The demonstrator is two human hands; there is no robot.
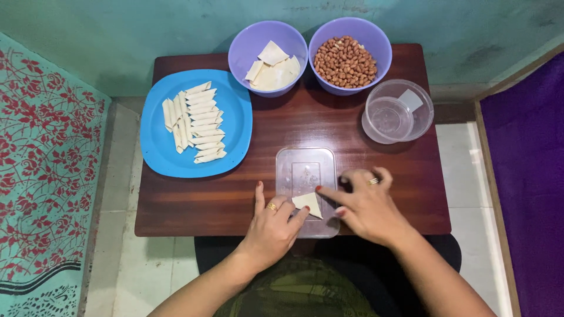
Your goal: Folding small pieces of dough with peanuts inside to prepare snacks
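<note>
Dark wooden table (194,205) as landmark. At its far left, a blue plate (235,123) carrying rows of pale rolled dough pieces (195,122). At its far edge, two purple bowls side by side: left bowl (247,50) with flat pale dough sheets (272,69), right bowl (376,41) full of brown peanuts (345,61). Near its right edge, an empty clear round container (398,111). Left of the table, a teal cloth with red flowers (41,164); right of it, purple fabric (529,194).

Glossy wood table (223,205); clear smooth plastic lid (305,170); matt pale dough square (308,203); blue plastic plate (235,117).
</note>
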